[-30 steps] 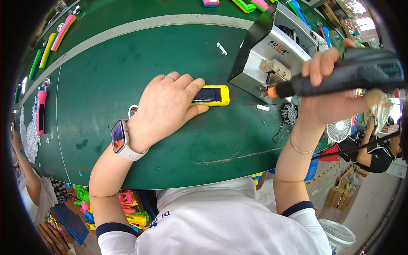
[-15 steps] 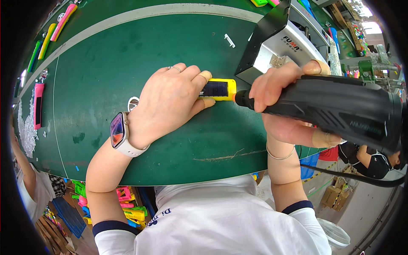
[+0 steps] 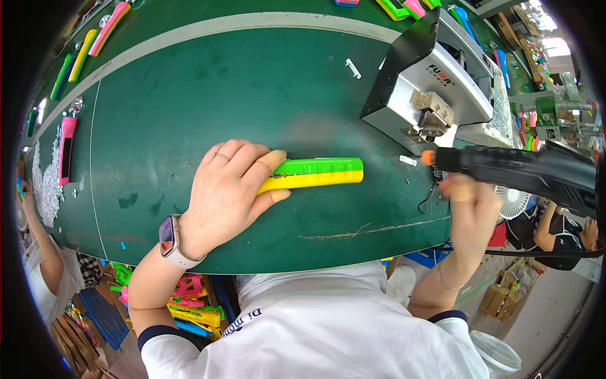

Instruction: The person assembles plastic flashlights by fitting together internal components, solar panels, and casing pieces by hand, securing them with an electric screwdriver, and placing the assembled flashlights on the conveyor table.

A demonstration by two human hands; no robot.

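Observation:
On the green table my left hand [image 3: 230, 180], with a ring and a watch, is closed round one end of a yellow and green flashlight [image 3: 325, 172]. It lies on its side, so that the green and yellow halves show along its length; its left end is hidden under my fingers. To the right a black electric screwdriver [image 3: 524, 174] with an orange tip points left, apart from the flashlight. Just below its front part is my right hand [image 3: 473, 205], smeared by motion; whether its fingers still touch the screwdriver cannot be made out.
A silver and black metal dispenser [image 3: 435, 88] stands at the back right. Small white plastic parts [image 3: 353, 68] lie near it. At the left are a pink flashlight [image 3: 67, 151] and a heap of small clear pieces [image 3: 45, 183]. A cable [image 3: 536, 254] runs at lower right.
The screwdriver tip has left the flashlight and moved right. My left hand has shifted down and turned the flashlight from its dark panel onto its side. My right hand has dropped lower on the tool's side.

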